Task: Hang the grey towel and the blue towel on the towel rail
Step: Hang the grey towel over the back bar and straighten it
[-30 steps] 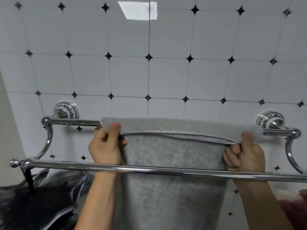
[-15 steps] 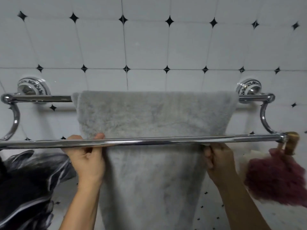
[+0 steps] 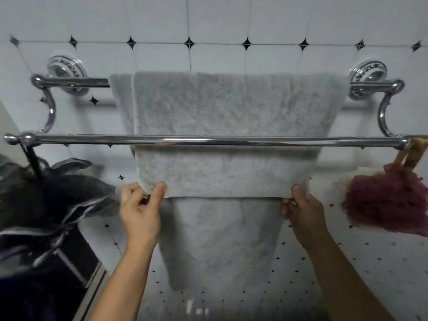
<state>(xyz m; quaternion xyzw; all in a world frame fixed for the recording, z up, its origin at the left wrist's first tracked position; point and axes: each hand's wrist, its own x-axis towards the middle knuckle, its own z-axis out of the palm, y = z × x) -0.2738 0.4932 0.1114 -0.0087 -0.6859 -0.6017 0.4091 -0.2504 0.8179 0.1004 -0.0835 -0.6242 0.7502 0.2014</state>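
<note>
The grey towel [image 3: 222, 107] hangs over the back bar of the chrome double towel rail [image 3: 208, 142], behind the front bar. Its front flap ends in a hem just below the front bar, and a longer layer drops behind it. My left hand [image 3: 141, 209] pinches the hem's left corner between thumb and fingers. My right hand [image 3: 303, 212] grips the hem's right corner. No blue towel is in view.
A black mesh sponge [image 3: 41, 205] hangs from the rail's left end. A dark red mesh sponge [image 3: 389, 205] hangs from a wooden handle [image 3: 414, 151] at the right end. White tiled wall [image 3: 231, 19] behind, with black diamond insets.
Both hands slid down from the back bar to below the front bar, drawing the towel's front flap down. The view tilted lower.
</note>
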